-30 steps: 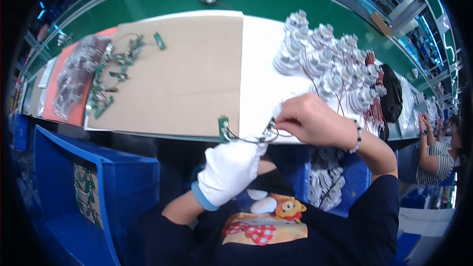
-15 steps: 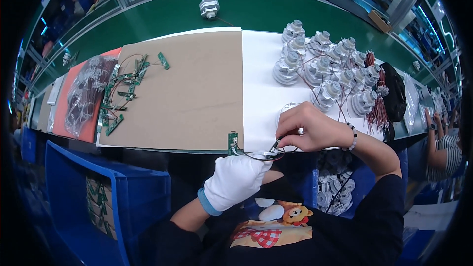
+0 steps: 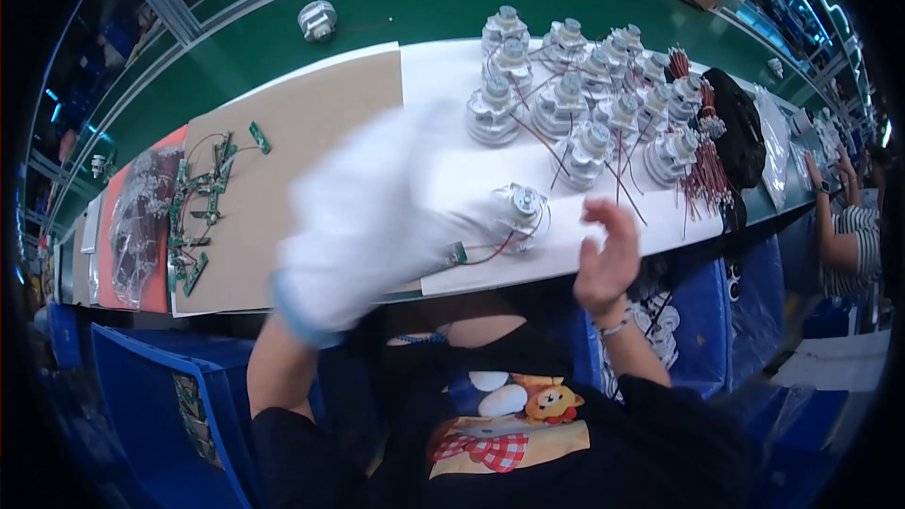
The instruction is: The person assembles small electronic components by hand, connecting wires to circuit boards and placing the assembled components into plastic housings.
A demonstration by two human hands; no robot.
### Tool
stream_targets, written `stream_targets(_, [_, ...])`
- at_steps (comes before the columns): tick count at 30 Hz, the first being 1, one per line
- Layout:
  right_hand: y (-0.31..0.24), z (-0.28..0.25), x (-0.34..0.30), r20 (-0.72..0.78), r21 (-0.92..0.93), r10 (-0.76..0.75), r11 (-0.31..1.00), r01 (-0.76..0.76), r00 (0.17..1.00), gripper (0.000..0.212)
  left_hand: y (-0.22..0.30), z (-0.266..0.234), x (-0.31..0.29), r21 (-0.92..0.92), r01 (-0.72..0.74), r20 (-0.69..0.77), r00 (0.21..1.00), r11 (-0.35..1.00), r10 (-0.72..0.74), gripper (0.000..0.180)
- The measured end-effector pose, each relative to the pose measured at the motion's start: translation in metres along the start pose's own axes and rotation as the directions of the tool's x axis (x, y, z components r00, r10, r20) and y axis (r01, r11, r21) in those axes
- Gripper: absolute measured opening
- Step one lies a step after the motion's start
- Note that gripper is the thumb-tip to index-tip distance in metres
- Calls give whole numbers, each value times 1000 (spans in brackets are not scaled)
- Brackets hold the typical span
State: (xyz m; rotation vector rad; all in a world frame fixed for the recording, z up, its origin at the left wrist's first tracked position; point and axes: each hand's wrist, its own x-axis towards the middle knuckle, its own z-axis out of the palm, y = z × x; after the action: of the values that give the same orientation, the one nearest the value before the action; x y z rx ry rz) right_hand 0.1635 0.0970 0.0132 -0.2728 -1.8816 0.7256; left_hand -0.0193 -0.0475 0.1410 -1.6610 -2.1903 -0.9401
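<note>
My left hand (image 3: pixel 363 203), in a white glove with a blue cuff, is smeared by motion above the brown sheet and the white sheet's left part. Its fingers are too blurred to make out. Just right of it stands a white motor-like unit (image 3: pixel 522 205) with a metal top. A reddish wire runs from the unit to a small green circuit board (image 3: pixel 456 253) close by the glove. My bare right hand (image 3: pixel 608 262), with a bead bracelet, is raised at the bench's front edge, right of the unit. Its fingers are bent but apart, with nothing visible in them.
Several similar white units (image 3: pixel 584 146) with trailing wires stand at the right, beside a bundle of red wires (image 3: pixel 707 170) and a black bag (image 3: pixel 737 127). Wired green boards (image 3: pixel 209 184) lie left. One unit (image 3: pixel 318 21) sits on the green surface. Blue bins (image 3: pixel 170 358) stand below.
My hands have come apart from the board and wires they worked on. The glove has swung up and left; the right hand has opened. The view has shifted, showing the near unit fully.
</note>
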Motion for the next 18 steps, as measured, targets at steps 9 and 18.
stream_targets(9, [15, 34, -48, -35, 88, 124, 989, -120, 992, 53, -10, 74, 16, -216, 307, 568, 811, 927, -136, 40])
stream_targets(18, [2, 32, -26, 200, -324, 84, 946, -15, 976, 46, -131, -18, 203, 23, 274, -78, 959, 961, -271, 50])
